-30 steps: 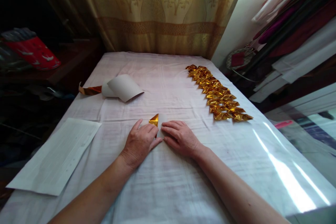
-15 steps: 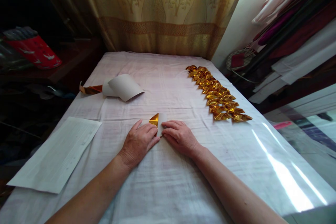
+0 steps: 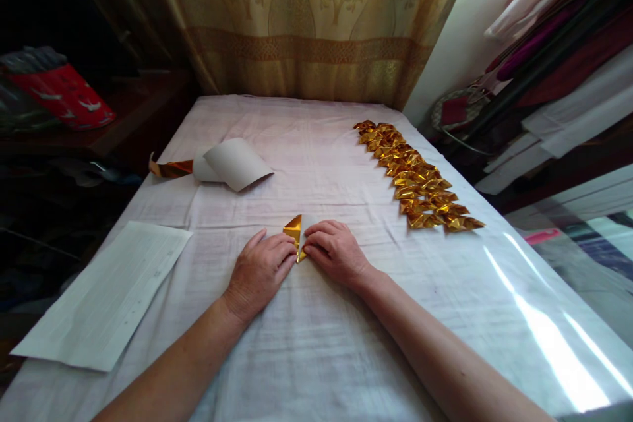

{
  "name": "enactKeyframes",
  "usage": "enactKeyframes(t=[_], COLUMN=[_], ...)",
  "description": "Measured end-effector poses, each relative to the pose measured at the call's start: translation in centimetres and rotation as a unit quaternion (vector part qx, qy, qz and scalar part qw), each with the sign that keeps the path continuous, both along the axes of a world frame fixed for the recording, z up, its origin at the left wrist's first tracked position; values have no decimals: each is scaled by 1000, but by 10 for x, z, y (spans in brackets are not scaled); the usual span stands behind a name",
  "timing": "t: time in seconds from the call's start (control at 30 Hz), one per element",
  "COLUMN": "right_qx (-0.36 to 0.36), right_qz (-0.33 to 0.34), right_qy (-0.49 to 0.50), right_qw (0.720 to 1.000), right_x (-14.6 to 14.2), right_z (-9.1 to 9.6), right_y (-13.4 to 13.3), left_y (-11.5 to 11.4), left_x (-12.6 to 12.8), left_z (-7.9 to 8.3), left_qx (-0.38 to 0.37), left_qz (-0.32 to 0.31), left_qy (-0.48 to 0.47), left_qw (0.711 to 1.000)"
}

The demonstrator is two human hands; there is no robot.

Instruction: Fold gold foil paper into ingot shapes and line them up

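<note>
Between my two hands lies a small sheet of gold foil paper (image 3: 293, 227), partly folded, with a pale underside showing on its right half. My left hand (image 3: 263, 266) rests on its left side, the fingertips pressed down and the thumb by the bottom corner. With bent fingers, my right hand (image 3: 338, 252) grips the lower right edge, where a gold corner is turned over. Its fingers hide much of the right half. Folded gold foil pieces (image 3: 413, 178) lie in tight rows on the right.
A curled grey-white sheet (image 3: 240, 163) with a coppery strip (image 3: 172, 169) lies at the back left. Nearer is a flat white paper (image 3: 106, 297). The cloth-covered table (image 3: 316, 356) meets a gold curtain (image 3: 306, 33). A red container (image 3: 69, 95) stands on a dark side surface.
My right hand has folded the lower right corner of the foil paper inward, so gold now shows there. My left hand stays on the left side. The view has shifted slightly.
</note>
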State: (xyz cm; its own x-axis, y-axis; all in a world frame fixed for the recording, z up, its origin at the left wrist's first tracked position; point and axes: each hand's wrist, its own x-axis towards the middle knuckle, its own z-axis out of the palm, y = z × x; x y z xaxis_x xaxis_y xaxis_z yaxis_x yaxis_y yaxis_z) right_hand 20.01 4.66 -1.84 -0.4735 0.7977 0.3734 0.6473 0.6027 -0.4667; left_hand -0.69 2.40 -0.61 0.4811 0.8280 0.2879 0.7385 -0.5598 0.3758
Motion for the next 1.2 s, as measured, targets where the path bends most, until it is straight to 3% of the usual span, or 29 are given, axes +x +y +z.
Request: enactKeyframes(t=[0.5,0.77,1.2], right_qx=[-6,0,-31], right_qz=[-7,-14,-40], right_qy=[-12,-2,32], right_qw=[1000,1000,998], right_x=[-3,-4,1], right_z=[1,-1,1], right_y=[2,2,1], left_y=[-2,-4,-6], left_x=[0,-8,-13], left_z=[1,7,11], left_qx=[-3,30,55], left_qz=[-2,-71,-102], left_qy=[2,36,117], left_qw=[1000,996,986])
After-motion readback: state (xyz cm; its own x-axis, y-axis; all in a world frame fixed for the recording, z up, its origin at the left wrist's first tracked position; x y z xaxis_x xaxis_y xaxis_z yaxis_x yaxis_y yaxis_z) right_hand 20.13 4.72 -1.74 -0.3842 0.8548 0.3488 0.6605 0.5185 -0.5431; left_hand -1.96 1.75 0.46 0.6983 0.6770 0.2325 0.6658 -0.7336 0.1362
